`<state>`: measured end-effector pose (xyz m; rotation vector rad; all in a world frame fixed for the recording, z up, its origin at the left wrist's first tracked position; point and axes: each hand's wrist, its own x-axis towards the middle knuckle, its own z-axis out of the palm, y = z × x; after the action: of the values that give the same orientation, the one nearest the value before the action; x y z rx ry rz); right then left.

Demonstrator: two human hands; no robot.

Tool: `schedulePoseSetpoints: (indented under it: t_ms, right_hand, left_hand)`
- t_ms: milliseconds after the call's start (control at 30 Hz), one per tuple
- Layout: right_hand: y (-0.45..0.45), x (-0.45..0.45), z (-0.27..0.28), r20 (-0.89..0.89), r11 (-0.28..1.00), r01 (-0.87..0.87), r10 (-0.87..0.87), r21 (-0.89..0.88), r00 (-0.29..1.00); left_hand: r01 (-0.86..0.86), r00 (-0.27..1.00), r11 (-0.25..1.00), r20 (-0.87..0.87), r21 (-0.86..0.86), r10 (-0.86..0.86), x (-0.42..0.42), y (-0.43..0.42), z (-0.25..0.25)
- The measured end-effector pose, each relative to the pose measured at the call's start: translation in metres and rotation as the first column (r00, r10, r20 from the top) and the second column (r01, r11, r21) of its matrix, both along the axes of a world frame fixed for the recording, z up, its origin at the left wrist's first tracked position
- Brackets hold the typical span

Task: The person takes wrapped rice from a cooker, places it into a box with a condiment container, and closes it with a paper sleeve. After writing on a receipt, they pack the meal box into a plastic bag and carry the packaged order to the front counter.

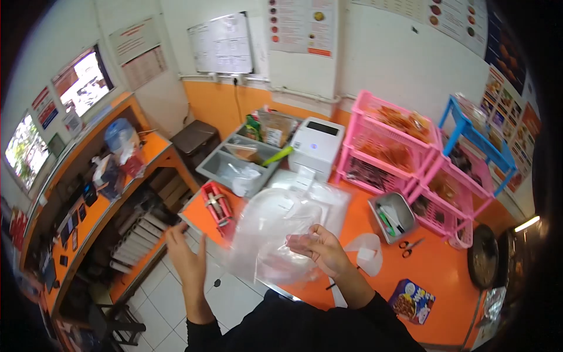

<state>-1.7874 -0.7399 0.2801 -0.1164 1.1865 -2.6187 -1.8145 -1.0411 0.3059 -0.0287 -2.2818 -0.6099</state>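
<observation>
My right hand [321,249] pinches the edge of a clear plastic bag [272,243], which hangs over the front of the orange table [363,302]. To the left of the bag, my left hand [186,255] is raised over the floor with its fingers apart, holding nothing. Behind the bag lie more clear plastic sheets or bags [334,202]. A red holder [217,206] with rolls in it stands at the table's left edge, beside the bag.
Behind are a grey divided bin [220,170], a white printer [316,144] and pink baskets [381,155]. A metal container [392,217], scissors [410,247] and a blue box [412,301] lie right. A long counter [94,217] curves at left.
</observation>
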Motion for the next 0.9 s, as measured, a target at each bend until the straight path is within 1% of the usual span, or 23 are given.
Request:
schedulePoseSetpoints:
  t_ms: [33,67,100,167,200,233,267,300,333,400,433,500,533,567,600,633,667,700,733,767,800,833,900]
  right_hand:
    - [-0.012,-0.007,0.001,0.012,0.996,-0.027,0.026,0.089,1.0]
    - [-0.024,-0.012,0.001,0.027,0.982,-0.053,0.049,0.182,0.998]
    - [-0.038,-0.015,0.004,-0.012,0.973,-0.076,0.08,0.219,0.997]
    - [-0.063,-0.02,0.006,-0.106,0.924,-0.126,0.175,0.361,0.979]
    - [-0.075,-0.023,0.007,-0.149,0.893,-0.14,0.223,0.427,0.963]
    - [-0.087,-0.024,0.011,-0.167,0.925,-0.132,0.202,0.356,0.965]
    - [-0.091,-0.028,0.017,-0.106,0.934,-0.186,0.227,0.305,0.968]
    - [-0.092,-0.034,0.022,-0.045,0.94,-0.232,0.251,0.25,0.967]
    - [-0.093,-0.04,0.025,0.018,0.942,-0.275,0.277,0.193,0.961]
    - [-0.088,-0.058,0.022,-0.064,0.93,-0.12,0.152,0.347,0.986]
    - [-0.082,-0.068,0.017,-0.111,0.91,-0.037,0.091,0.413,0.99]
    - [-0.058,-0.091,0.005,-0.347,0.658,0.27,-0.015,0.703,0.938]
    - [-0.052,-0.104,0.004,-0.661,0.414,0.643,-0.122,0.644,0.741]
    - [-0.035,-0.112,0.005,-0.514,0.468,0.565,-0.246,0.68,0.822]
    - [-0.01,-0.129,-0.007,-0.607,0.36,0.733,-0.411,0.578,0.68]
    - [0.002,-0.13,0.004,-0.59,0.202,0.682,-0.369,0.703,0.718]
    - [-0.002,-0.136,0.002,-0.593,0.275,0.71,-0.403,0.648,0.697]
    - [-0.008,-0.143,-0.002,-0.589,0.344,0.731,-0.436,0.59,0.681]
    - [-0.014,-0.144,-0.007,-0.574,0.408,0.744,-0.474,0.529,0.668]
    - [-0.022,-0.144,0.003,-0.355,0.661,0.563,-0.438,0.496,0.826]
    - [-0.031,-0.142,0.024,-0.137,0.857,0.351,-0.323,0.377,0.936]
    - [-0.042,-0.143,0.037,0.054,0.974,0.131,-0.144,0.187,0.988]
    - [-0.066,-0.142,0.035,-0.059,0.971,-0.005,0.019,0.239,0.998]
  left_hand:
    - [0.118,0.991,0.975,0.036,0.189,-0.127,0.01,0.008,0.005]
    - [0.235,0.948,0.901,0.117,0.365,-0.295,0.02,0.016,0.011]
    - [0.319,0.87,0.779,0.159,0.54,-0.467,0.028,0.025,0.013]
    - [0.359,0.64,0.552,0.231,0.753,-0.732,0.035,0.042,0.011]
    - [0.303,0.636,0.527,0.243,0.794,-0.732,0.035,0.042,0.005]
    - [0.246,0.63,0.498,0.254,0.831,-0.734,0.031,0.041,-0.004]
    - [0.191,0.621,0.468,0.263,0.863,-0.739,0.026,0.039,-0.013]
    - [0.215,0.665,0.335,0.114,0.917,-0.738,0.021,0.036,-0.019]
    - [0.135,0.687,0.185,0.042,0.973,-0.726,0.016,0.03,-0.022]
    - [-0.016,0.743,-0.141,-0.083,0.99,-0.664,0.009,0.02,-0.005]
    - [-0.096,0.809,-0.207,-0.045,0.974,-0.586,0.004,0.022,0.012]
    - [-0.128,0.688,-0.507,-0.291,0.852,-0.664,-0.01,-0.021,-0.024]
    - [-0.164,0.622,-0.636,-0.421,0.754,-0.66,-0.016,-0.04,-0.036]
    - [-0.102,0.71,-0.587,-0.355,0.803,-0.608,-0.015,-0.048,-0.008]
    - [0.021,0.709,-0.36,-0.268,0.933,-0.652,-0.013,-0.057,-0.003]
    - [0.144,0.72,-0.101,-0.175,0.984,-0.672,-0.013,-0.066,-0.001]
    - [0.252,0.743,0.164,-0.083,0.954,-0.664,-0.012,-0.071,0.004]
    - [0.282,0.811,0.545,0.107,0.789,-0.575,-0.011,-0.072,0.015]
    - [0.188,0.871,0.673,0.195,0.715,-0.451,-0.018,-0.072,0.018]
    - [0.083,0.914,0.777,0.263,0.624,-0.309,-0.024,-0.07,0.02]
    - [-0.029,0.939,0.856,0.309,0.516,-0.154,-0.03,-0.07,0.02]
    - [-0.1,0.969,0.886,0.246,0.452,-0.016,-0.042,-0.082,0.009]
    - [-0.262,0.965,0.902,0.085,0.342,0.248,-0.072,-0.121,-0.029]
